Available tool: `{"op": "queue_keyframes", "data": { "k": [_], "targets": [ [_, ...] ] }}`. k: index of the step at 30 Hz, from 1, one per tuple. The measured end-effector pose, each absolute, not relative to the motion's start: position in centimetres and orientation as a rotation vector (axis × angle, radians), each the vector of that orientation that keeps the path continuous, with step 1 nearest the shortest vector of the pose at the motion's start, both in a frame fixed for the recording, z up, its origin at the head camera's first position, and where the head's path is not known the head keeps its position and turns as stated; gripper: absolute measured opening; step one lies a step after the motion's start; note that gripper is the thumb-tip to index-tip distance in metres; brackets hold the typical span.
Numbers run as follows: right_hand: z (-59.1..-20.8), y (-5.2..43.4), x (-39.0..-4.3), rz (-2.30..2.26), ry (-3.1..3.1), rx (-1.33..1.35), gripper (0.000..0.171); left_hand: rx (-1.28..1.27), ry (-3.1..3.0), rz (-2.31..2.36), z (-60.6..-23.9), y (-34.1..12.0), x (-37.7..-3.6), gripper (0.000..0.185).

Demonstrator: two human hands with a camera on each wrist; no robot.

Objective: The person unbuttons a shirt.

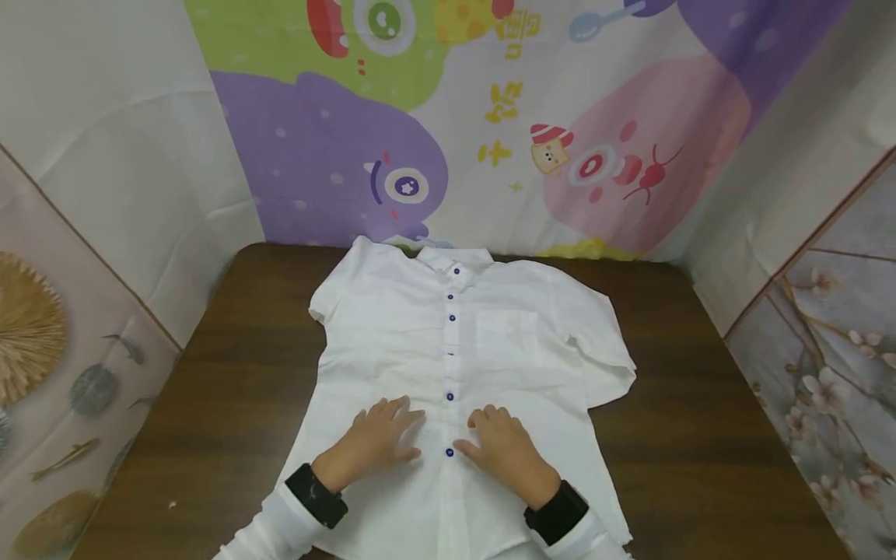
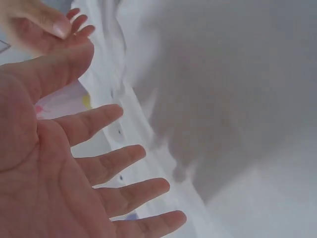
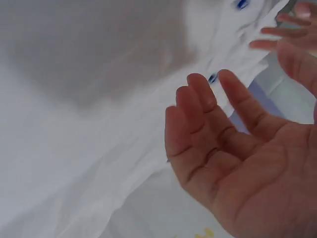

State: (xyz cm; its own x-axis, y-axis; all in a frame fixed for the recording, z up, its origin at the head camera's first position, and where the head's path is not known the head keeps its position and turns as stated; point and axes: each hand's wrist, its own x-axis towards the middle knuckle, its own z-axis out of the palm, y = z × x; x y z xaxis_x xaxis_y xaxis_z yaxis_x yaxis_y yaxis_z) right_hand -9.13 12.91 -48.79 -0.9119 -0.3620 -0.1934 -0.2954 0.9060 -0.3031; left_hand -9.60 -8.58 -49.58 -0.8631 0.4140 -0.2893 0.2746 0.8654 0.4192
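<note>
A white short-sleeved shirt (image 1: 392,350) lies front side up, its collar (image 1: 462,260) at the far edge and a row of dark blue buttons down the middle. Over its lower left part my left hand (image 1: 374,439) hovers with fingers spread, palm towards the cloth; the left wrist view shows nothing in it. On the other side of the button strip is my right hand (image 1: 509,451), its fingers loosely bent. In the right wrist view that palm (image 3: 262,183) holds nothing, and the shirt (image 3: 74,134) shows beyond the fingertips.
Under the shirt is a dark brown wooden table (image 1: 231,404). A cartoon-printed cloth (image 1: 490,155) hangs behind its far edge. Patterned hangings stand at the left and right sides. The shirt's right sleeve (image 1: 602,365) lies spread outward; the left sleeve (image 1: 336,284) has a crumpled end.
</note>
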Motion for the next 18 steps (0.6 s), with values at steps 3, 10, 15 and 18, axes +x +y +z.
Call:
{"op": "queue_keyframes", "data": {
  "k": [3, 10, 15, 18],
  "targets": [
    [-49.5, 11.3, -8.4, -0.415, 2.773, -0.43, 0.062, 0.554, 2.707, 0.529, -49.8, -7.9, -8.7, 0.051],
    [-51.6, 9.5, -7.6, -0.403, 2.728, -0.192, 0.081, 0.545, 2.736, 0.576, -50.3, -6.6, -7.0, 0.048],
    [-51.5, 9.3, -7.6, -0.438, 2.728, -0.206, 0.051, 0.498, 2.74, 0.597, -50.5, -6.3, -6.7, 0.048],
    [-51.4, 9.3, -7.6, -0.456, 2.764, -0.251, 0.031, 0.477, 2.754, 0.635, -50.8, -6.3, -6.5, 0.047]
  ]
}}
